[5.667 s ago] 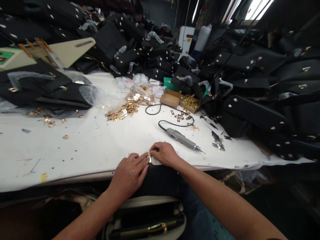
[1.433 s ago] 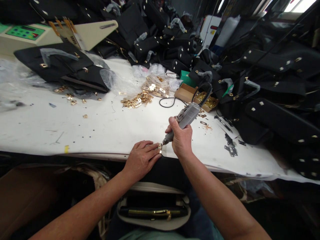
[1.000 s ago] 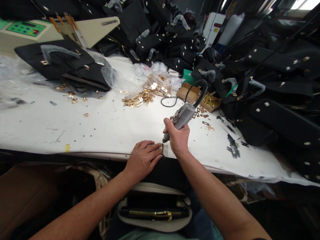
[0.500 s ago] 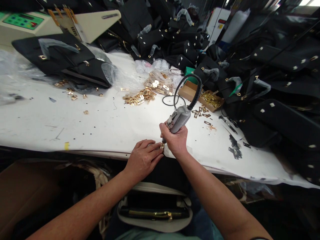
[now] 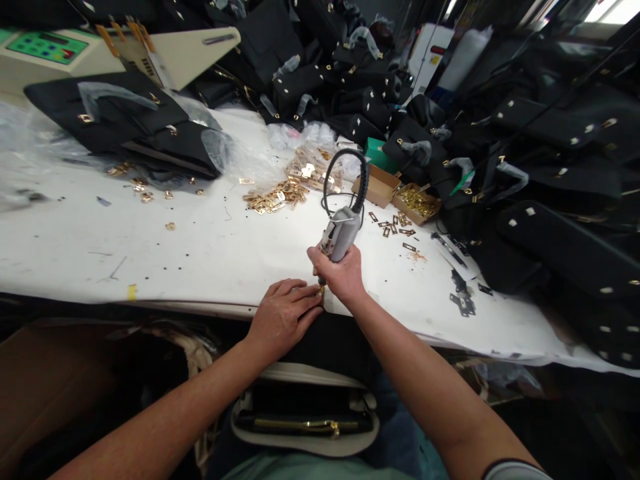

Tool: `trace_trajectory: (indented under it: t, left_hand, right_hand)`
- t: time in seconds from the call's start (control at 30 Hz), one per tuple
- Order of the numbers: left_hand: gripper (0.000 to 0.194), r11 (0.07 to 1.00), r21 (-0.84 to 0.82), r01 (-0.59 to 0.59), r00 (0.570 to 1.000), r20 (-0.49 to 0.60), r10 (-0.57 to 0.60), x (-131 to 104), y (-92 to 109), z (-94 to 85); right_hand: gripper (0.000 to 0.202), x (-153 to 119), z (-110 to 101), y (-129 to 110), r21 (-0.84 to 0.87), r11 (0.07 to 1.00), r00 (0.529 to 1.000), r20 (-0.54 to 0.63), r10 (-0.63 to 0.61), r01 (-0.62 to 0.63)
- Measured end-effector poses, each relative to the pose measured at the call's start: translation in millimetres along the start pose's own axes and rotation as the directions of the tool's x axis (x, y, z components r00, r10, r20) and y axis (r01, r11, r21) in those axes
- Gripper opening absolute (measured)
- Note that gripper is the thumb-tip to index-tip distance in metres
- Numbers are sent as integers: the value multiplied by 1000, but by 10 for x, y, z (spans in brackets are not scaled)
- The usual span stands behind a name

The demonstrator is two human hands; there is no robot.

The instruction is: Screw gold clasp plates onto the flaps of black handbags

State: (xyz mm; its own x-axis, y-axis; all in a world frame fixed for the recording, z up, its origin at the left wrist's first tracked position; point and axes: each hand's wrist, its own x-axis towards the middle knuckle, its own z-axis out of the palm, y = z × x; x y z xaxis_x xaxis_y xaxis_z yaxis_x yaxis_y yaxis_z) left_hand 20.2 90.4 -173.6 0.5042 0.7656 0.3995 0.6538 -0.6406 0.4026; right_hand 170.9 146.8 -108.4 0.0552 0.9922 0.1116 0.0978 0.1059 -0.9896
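A grey corded electric screwdriver (image 5: 344,232) stands nearly upright in my right hand (image 5: 343,270), whose fingers wrap round its body. Its tip points down at a small gold metal fitting (image 5: 321,291) by the table's front edge. Palm down, my left hand (image 5: 286,310) lies with its fingers stretched out, their tips touching or close beside the fitting. Beneath both hands is a black bag (image 5: 333,337). Its pale-edged mouth gapes toward me, showing a gold zipper (image 5: 300,425) inside. How the fitting sits on the bag is hidden by my fingers.
Gold plates (image 5: 275,197) lie heaped on the white table (image 5: 200,267). A cardboard box (image 5: 417,203) holds small gold pieces, with dark-framed plates (image 5: 393,227) scattered nearby. Black bags (image 5: 565,240) crowd the right and back; another black bag (image 5: 125,123) stands left beside a machine (image 5: 55,50).
The screwdriver is more upright, and its tip and my right hand are slightly further left. My left hand stays beside the fitting. The whole view has shifted slightly.
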Motion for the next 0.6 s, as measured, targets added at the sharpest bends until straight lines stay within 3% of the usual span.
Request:
trace_trajectory:
  t: [0.13,0.37,0.6]
  left_hand:
    - [23,1000,-14,25,1000,-10,-26,5,7,9]
    - [24,999,-19,27,999,35,-27,9,6,-10]
    - [26,998,-37,43,998,56,-40,22,2,-18]
  right_hand:
    - [40,-48,-51,-50,142,989,999,16,39,-41]
    - [42,-159,-151,-149,252,967,998,-70,-11,28]
    - [45,-300,-129,-27,311,948,989,-108,100,-62]
